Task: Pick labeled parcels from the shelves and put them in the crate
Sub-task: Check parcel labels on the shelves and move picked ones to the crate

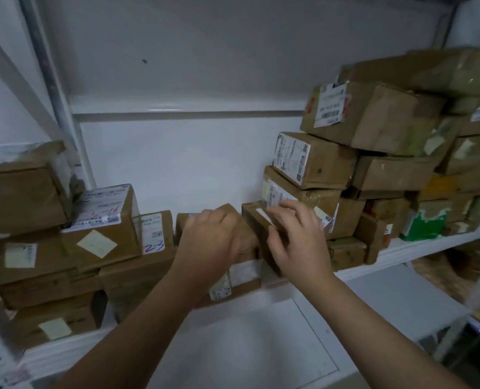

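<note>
Two bare hands reach onto a white metal shelf that carries brown cardboard parcels in two groups with a gap of white back wall between them. The left hand lies over a mid-brown cardboard parcel at the middle of the shelf front, its fingers curled down over the top. The fingertips are hidden behind the box, and the hand covers most of its face. The right hand grips a dark brown cardboard parcel just beside the first one. The thumb presses the near face and the fingers wrap over the top, and this box sits tilted against the right-hand stack.

About seven parcels make up the left group, piled in three rough layers. One of them, a box with a white label marked 2-3, stands touching the mid-brown parcel's left side. At least a dozen parcels fill the right-hand stack, but an exact count is not possible, since the far right blurs and runs out of frame. One green-and-white package stands low among them. Most labels are too smeared to read. The left group's outer boxes are cut off by the frame edge, and both forearms block part of the shelf front.
</note>
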A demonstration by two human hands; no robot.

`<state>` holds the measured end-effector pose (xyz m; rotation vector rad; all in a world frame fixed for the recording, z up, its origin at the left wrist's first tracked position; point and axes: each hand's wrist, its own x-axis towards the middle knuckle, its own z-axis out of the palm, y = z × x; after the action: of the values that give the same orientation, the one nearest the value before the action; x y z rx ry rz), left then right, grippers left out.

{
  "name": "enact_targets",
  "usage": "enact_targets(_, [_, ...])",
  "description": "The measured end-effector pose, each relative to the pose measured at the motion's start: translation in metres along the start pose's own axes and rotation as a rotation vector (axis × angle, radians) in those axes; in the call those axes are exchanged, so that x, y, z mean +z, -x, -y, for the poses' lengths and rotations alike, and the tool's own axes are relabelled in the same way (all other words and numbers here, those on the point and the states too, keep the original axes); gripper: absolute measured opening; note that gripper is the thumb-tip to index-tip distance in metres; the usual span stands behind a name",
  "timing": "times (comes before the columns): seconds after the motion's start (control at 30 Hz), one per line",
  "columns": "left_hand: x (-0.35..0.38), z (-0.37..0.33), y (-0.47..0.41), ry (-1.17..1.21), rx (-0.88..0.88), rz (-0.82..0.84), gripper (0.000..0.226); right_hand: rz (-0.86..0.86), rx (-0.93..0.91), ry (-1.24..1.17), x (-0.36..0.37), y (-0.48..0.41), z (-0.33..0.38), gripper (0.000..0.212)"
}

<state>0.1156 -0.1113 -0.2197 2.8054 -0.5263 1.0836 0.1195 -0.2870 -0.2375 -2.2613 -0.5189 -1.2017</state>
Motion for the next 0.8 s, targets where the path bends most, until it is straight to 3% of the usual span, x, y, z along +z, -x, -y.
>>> enact_targets(0.1, [-0.010,-0.018,-0.019,0.088,0.048,-0.051,0.036,-0.066,0.030,0.035,-0.026,-0.014,-0.007,0.034])
enact_targets(0.23, [-0.019,-0.041,-0.045,0.211,0.090,-0.095,0.027,-0.147,0.042,0.128,-0.065,-0.034,-0.022,0.032])
enact_targets(0.5, [-0.041,-0.107,-0.107,0.302,0.183,-0.161,0.045,-0.266,-0.015,0.349,-0.140,-0.075,-0.071,0.047])
enact_targets(0.63, [-0.043,-0.146,-0.135,0.307,0.212,-0.213,0.046,-0.253,0.044,0.549,-0.180,-0.110,-0.102,0.076])
enact_targets(0.8, [-0.043,-0.183,-0.171,0.203,0.237,-0.235,0.050,-0.082,0.171,0.732,-0.221,-0.156,-0.146,0.106])
